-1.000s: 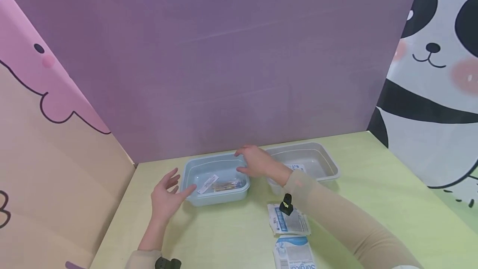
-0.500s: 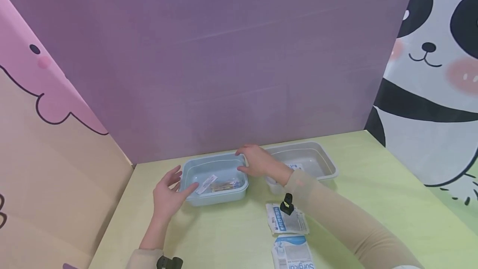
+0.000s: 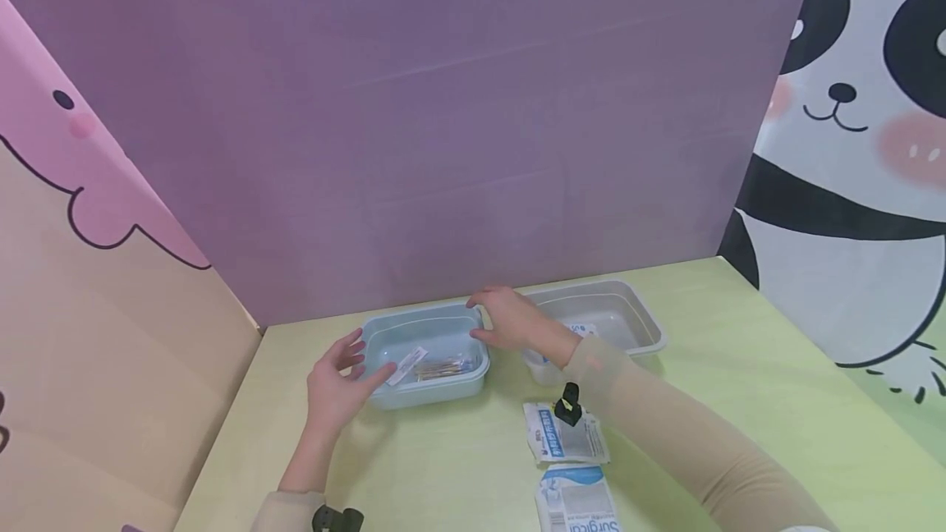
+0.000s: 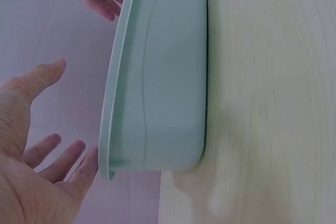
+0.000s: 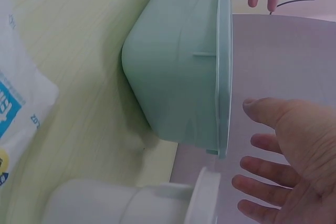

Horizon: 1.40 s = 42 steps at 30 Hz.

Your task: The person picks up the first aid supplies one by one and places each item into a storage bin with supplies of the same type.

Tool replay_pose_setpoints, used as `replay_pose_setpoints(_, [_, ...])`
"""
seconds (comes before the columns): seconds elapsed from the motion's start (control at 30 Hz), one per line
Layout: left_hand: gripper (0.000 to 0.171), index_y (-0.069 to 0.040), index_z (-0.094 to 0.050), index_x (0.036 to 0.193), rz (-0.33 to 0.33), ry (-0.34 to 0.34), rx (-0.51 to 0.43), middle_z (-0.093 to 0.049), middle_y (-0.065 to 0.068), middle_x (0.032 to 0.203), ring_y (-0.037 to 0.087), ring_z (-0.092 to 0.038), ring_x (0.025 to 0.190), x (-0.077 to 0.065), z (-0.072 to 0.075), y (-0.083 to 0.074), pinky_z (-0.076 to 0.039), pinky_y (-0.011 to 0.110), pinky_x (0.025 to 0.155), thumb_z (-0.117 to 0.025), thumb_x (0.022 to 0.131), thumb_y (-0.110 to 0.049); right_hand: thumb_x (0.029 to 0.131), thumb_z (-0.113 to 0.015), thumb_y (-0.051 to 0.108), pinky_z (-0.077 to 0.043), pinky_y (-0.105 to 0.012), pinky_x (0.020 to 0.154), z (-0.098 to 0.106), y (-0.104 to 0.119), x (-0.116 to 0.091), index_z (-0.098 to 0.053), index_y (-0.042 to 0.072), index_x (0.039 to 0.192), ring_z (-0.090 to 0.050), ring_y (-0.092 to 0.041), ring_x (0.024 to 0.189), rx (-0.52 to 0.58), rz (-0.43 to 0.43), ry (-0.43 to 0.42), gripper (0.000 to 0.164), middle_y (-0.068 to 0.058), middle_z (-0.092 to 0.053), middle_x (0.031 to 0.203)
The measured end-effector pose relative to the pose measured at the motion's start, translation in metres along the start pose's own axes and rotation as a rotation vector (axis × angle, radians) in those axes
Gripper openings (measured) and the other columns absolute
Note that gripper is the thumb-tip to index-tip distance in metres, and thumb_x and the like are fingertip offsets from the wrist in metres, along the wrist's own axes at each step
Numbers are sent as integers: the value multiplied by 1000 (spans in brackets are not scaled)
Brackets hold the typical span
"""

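Observation:
A light blue plastic basin (image 3: 436, 391) stands on the table toward the back. Inside it lie a bundle of cotton swabs (image 3: 443, 368) in clear wrap and a small white packet (image 3: 406, 365). My left hand (image 3: 336, 391) is at the basin's left end, fingers spread, thumb reaching over the rim. In the left wrist view its fingertips (image 4: 90, 157) are right at the rim. My right hand (image 3: 510, 320) hovers at the right end, its fingers loosely extended. The right wrist view shows a gap between that thumb and the basin wall (image 5: 173, 61). Nothing is held in either hand.
A grey-white basin (image 3: 626, 312) stands close on the right, partly behind the right forearm, with a printed packet (image 3: 584, 328) in it. Two white-and-blue printed packets, one upper (image 3: 565, 433) and one lower (image 3: 580, 499), lie on the table in front. A purple panel (image 3: 458, 146) rises behind.
My left hand has shifted slightly right, a little further over the basin's left end. My right hand has hardly moved. The head view has turned slightly right.

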<state>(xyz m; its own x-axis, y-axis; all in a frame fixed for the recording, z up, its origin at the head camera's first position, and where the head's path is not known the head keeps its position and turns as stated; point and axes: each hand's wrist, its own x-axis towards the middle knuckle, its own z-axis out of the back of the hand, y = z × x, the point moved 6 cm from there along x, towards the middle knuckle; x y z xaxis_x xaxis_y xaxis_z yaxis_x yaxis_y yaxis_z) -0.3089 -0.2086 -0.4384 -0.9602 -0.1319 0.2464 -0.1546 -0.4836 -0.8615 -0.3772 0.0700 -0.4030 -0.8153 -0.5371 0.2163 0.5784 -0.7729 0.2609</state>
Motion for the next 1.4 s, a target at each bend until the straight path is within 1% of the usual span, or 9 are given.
replay_pose_setpoints(0.1, [77,-7,-59,149,1,13,2,-68,21,141,42,-67,127,0,-1,-1,-58,48,104,-94,81,-16,97,-79,28,-53,-48,112,-1,-2,0,-69,2,134,-66,-36,130,11,-14,2,46,-16,-71,137])
replay_pose_setpoints(0.27, [79,-7,-57,151,-14,20,-1,-70,23,138,44,-68,124,1,-4,-3,-59,48,103,-94,82,-15,96,-80,28,-53,-48,112,-2,-4,0,-69,3,134,-65,-36,130,10,-26,6,46,-16,-71,136])
replay_pose_setpoints(0.4, [80,-7,-56,152,-11,28,-16,-70,24,136,45,-69,123,2,-5,-6,-59,50,102,-93,82,-16,97,-79,29,-51,-48,114,-4,-7,-1,-68,3,135,-64,-36,133,14,-36,15,47,-16,-70,139])
replay_pose_setpoints(0.57, [80,-8,-55,153,0,40,-23,-70,24,137,45,-70,123,4,-8,-7,-59,51,103,-93,83,-17,97,-80,27,-51,-49,115,-4,-12,-3,-68,2,135,-64,-37,133,13,-35,8,47,-17,-70,138])
replay_pose_setpoints(0.73, [80,-9,-56,153,6,33,-23,-71,24,136,45,-71,121,5,-8,-4,-60,51,101,-93,83,-17,95,-80,24,-52,-50,113,0,-16,-6,-69,0,133,-65,-38,131,18,-27,-7,46,-18,-71,136])
replay_pose_setpoints(1.07, [79,-10,-56,153,-1,37,-7,-72,23,134,43,-73,118,5,-11,-5,-61,49,98,-93,84,-20,95,-80,24,-53,-49,112,3,-20,-9,-70,-1,131,-66,-38,129,1,1,-31,45,-18,-72,133])
replay_pose_setpoints(1.27, [79,-9,-56,153,9,47,-10,-72,24,134,44,-72,119,4,-14,-7,-61,49,98,-93,84,-19,95,-80,24,-53,-50,111,3,-23,-12,-70,0,131,-66,-38,129,-4,-16,-23,44,-18,-73,133])
replay_pose_setpoints(1.4, [79,-9,-56,153,5,57,-1,-72,23,135,43,-72,119,5,-16,-8,-62,48,97,-93,84,-20,95,-80,24,-52,-51,112,3,-25,-13,-70,1,131,-65,-39,130,-2,-29,-21,44,-18,-72,134])
